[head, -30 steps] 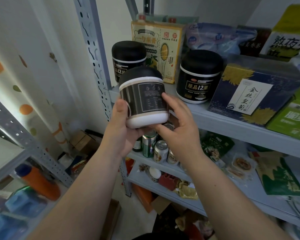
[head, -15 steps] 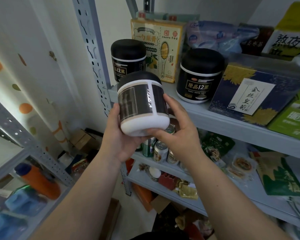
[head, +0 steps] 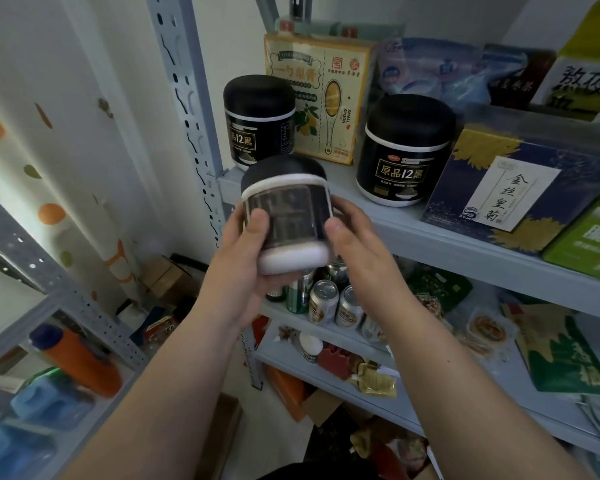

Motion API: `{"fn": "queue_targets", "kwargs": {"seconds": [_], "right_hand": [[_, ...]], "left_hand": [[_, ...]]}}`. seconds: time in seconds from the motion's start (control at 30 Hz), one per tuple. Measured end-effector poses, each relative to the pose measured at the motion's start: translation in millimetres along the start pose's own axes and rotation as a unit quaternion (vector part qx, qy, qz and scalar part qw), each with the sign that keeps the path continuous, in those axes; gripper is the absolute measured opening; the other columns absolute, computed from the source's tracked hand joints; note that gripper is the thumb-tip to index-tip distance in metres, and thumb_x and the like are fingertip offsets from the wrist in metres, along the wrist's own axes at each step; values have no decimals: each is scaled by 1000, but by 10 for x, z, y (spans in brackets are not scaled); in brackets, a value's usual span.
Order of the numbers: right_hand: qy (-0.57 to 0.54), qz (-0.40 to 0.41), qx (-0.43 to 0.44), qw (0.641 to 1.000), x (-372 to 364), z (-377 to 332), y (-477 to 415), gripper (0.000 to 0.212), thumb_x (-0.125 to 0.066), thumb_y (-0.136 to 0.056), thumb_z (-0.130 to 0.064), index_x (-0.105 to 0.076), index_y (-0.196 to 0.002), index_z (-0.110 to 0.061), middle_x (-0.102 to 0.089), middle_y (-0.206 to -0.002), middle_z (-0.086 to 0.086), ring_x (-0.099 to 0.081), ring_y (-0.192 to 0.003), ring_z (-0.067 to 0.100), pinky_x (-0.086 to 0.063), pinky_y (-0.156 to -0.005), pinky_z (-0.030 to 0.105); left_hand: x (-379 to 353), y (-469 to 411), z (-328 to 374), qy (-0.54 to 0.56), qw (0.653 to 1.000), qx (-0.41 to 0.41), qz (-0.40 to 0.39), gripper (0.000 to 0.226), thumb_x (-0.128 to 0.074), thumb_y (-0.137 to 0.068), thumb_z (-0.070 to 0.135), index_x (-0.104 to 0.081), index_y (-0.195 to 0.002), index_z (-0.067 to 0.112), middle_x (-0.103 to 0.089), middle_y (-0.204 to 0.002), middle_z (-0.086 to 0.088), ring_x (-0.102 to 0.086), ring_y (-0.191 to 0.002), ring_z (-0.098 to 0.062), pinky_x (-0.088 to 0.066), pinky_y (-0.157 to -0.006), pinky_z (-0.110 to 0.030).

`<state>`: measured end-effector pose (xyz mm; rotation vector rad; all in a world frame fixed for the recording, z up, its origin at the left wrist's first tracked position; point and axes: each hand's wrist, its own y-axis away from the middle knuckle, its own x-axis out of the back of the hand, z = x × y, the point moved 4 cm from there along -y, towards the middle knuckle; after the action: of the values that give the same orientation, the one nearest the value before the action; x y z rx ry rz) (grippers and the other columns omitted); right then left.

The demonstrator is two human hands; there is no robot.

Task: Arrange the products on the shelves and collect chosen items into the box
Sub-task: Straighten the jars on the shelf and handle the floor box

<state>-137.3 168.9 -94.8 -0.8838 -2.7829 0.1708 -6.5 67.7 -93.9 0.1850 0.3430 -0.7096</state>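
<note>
Evidently the jar has been turned further since a second ago; its label is now blurred. It stays mid-frame, just before the shelf edge. The left hand and right hand grasp its sides with curled fingers, likely inspecting it before shelving.

The black-lidded jar, dark-labelled and white-based, was nearly upright and motion-blurred, lifted just before the shelf.
</note>
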Motion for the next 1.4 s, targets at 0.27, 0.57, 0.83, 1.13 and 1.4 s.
{"fn": "queue_targets", "kwargs": {"seconds": [0.27,0.57,0.83,1.13,1.4], "right_hand": [[-94,4,29,995,-62,92,-110,123,-94,-62,-27,-17,-157,-41,-48,-150,-3,-52,-137,17,-46,-111,54],[-48,-35,-88,994,-60,135,-142,91,-72,-66,-78,-37,-144,-50,-56,-139,-4,-62,-123,24,-52,-104,51],[-109,-49,-163,979,-251,149,-66,81,-65,-73,-73,-48,-143,-36,-68,-129,4,-70,-113,25,-60,-88,47],[-20,-156,-132,979,-245,41,9,70,-63,-81,-65,-38,-146,-55,-47,-148,-5,-56,-129,28,-58,-94,52],[-26,-191,-124,973,-322,47,-51,82,-83,-73,-54,-45,-146,-49,-53,-148,-6,-59,-130,24,-57,-97,52]], "left_hand": [[202,-77,105,11,991,-123,49,69,-79,-78,47,-56,-138,21,-63,-136,-8,-64,-123,-28,-54,-102,-48],[285,-98,-147,109,992,23,-51,85,-79,-72,46,-45,-147,29,-60,-139,-16,-67,-118,-36,-58,-87,-54],[413,-50,77,-145,971,-173,-74,82,-79,-69,40,-44,-143,38,-60,-131,0,-67,-115,-22,-59,-82,-31],[697,-65,-146,-6,999,-40,-5,81,-77,-64,40,-49,-140,28,-67,-119,-6,-73,-99,-23,-59,-73,-36],[938,-55,-151,15,999,-34,-7,90,-76,-67,38,-43,-148,16,-60,-131,-21,-71,-102,-28,-59,-73,-39]]}}
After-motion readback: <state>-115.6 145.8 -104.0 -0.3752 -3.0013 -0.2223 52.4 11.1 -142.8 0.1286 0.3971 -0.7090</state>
